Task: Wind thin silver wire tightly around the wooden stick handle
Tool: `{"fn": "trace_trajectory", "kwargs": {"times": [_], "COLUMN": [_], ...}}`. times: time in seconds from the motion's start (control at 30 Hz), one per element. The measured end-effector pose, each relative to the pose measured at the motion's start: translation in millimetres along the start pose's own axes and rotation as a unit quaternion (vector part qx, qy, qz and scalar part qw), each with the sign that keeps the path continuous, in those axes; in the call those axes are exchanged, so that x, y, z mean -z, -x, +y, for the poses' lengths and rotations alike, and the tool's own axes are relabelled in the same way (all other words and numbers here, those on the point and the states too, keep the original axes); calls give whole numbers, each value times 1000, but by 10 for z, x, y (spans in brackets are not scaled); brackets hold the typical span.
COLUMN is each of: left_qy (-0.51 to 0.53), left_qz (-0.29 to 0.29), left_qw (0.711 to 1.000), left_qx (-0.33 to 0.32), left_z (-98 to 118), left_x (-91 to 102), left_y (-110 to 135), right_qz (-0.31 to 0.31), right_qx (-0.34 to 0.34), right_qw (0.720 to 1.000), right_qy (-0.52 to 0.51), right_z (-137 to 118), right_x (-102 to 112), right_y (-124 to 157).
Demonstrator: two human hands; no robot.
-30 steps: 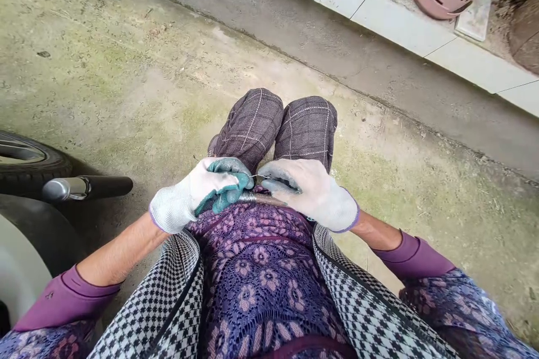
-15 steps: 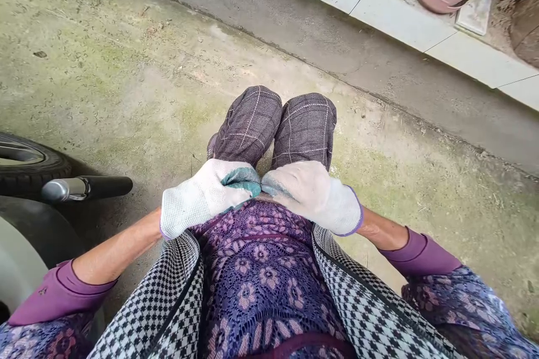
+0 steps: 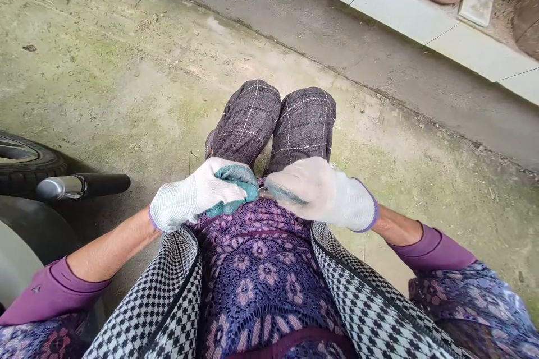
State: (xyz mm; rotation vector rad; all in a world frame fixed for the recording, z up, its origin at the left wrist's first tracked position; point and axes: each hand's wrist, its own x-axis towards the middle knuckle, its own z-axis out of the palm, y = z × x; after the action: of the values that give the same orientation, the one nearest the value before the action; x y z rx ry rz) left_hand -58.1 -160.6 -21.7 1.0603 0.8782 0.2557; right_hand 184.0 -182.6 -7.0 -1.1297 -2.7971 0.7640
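Metal piece (image 3: 265, 193) shows again between left hand (image 3: 197, 196) and right hand (image 3: 324, 193); both grips clenched on it; hands wider apart.

Head camera faces steeply down, near left hand (image 3: 196, 199).

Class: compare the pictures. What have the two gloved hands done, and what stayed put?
The right hand has slid to the person's right, so the hands, pressed fingertip to fingertip half a second ago, are parted again and a short metal piece shows between them. The left hand stays clenched on it. Handlebar grip and tyre unchanged.
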Motion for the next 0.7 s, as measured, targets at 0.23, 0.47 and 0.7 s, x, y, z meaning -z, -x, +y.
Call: {"fn": "trace_trajectory", "kwargs": {"times": [0.23, 0.47, 0.7], "left_qy": [-6, 66, 41], "left_qz": [-83, -83, -7], "left_qw": [996, 992, 999], "left_qx": [23, 73, -9], "left_z": [-15, -58, -41], "left_x": [48, -35, -114], "left_y": [-86, -148, -29], "right_qz": [3, 33, 40], "right_qx": [41, 70, 75], "right_qw": [998, 991, 996], "right_qy": [44, 110, 27], "right_z": [86, 88, 204], "right_x": [-39, -154, 134], "right_y": [3, -21, 52]}}
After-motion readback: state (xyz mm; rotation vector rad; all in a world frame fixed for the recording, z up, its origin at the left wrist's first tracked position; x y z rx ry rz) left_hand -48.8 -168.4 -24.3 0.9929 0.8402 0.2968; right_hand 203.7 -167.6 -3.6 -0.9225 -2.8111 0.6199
